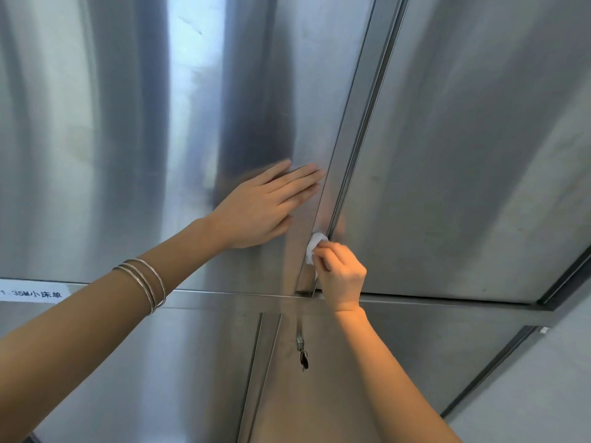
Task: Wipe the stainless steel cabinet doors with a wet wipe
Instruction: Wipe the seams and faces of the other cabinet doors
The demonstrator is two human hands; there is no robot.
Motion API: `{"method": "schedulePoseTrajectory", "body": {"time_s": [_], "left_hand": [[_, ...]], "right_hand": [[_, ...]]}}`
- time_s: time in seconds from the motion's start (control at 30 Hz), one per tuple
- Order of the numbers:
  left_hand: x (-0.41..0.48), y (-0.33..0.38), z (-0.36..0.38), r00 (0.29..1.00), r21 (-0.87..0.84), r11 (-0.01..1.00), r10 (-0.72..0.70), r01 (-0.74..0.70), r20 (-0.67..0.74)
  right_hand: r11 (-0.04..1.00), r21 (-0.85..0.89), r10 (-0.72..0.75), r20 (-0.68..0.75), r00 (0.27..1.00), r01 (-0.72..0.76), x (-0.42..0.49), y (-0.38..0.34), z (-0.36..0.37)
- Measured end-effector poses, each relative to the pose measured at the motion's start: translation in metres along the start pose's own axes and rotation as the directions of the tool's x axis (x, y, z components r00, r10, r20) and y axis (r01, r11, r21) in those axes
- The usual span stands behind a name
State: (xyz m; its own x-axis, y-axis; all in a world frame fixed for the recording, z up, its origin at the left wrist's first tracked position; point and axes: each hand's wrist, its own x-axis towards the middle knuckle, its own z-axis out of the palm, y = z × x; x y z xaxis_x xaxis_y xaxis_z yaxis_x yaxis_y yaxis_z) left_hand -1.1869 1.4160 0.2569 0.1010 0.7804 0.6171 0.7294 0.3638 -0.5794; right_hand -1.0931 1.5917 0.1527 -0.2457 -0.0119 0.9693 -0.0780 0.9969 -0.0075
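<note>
Two hands up on the steel cabinet, wipe working the seam between the upper doors

Head camera view: the left hand (262,209) lies flat on the left cabinet door (128,139), fingers straight and close together, holding nothing, its tips reaching the door's folded edge strip. Just below it, the right hand (340,276) has its fingers curled round a scrunched white wet wipe (315,247) and presses it onto that same edge strip, right beside the dark gap to the right cabinet door (463,155) and near the door's bottom corner. Thin silver bangles (144,282) sit on the left forearm (three, I think). A white printed label (32,294) is stuck on the rail under the doors at far left, and a small bunch of keys (302,353) hangs from a lock on the lower panel, just below the right wrist.
</note>
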Motion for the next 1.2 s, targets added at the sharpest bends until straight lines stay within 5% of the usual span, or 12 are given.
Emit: {"method": "schedulePoseTrajectory", "body": {"time_s": [0.2,0.43,0.73,0.87,1.07,1.2], "left_hand": [[-0.002,0.0,-0.003,1.0,-0.007,1.0,0.006,-0.006,0.016],[-0.001,0.002,-0.002,0.999,-0.028,1.0,-0.004,0.006,0.045],[-0.001,0.003,-0.002,0.998,-0.054,0.998,-0.012,0.016,0.066],[0.0,0.009,-0.007,0.995,-0.08,0.996,-0.038,0.046,0.09],[0.002,0.014,-0.017,0.988,-0.105,0.992,-0.062,0.077,0.141],[0.008,0.027,-0.022,0.978,-0.139,0.983,-0.089,0.117,0.19]], "right_hand": [[0.995,-0.037,-0.08,0.264,0.961,0.093,-0.033,-0.001,-0.009],[0.999,-0.03,0.033,0.095,0.995,-0.03,-0.008,-0.003,-0.005],[0.999,-0.05,-0.005,0.239,0.971,0.018,-0.027,-0.006,-0.009],[0.996,-0.088,0.054,0.418,0.907,-0.018,-0.044,-0.019,-0.021],[0.957,-0.178,0.289,0.643,0.709,-0.229,-0.039,-0.028,-0.029],[0.943,0.02,0.292,0.425,0.857,-0.332,-0.017,-0.027,-0.054]]}}
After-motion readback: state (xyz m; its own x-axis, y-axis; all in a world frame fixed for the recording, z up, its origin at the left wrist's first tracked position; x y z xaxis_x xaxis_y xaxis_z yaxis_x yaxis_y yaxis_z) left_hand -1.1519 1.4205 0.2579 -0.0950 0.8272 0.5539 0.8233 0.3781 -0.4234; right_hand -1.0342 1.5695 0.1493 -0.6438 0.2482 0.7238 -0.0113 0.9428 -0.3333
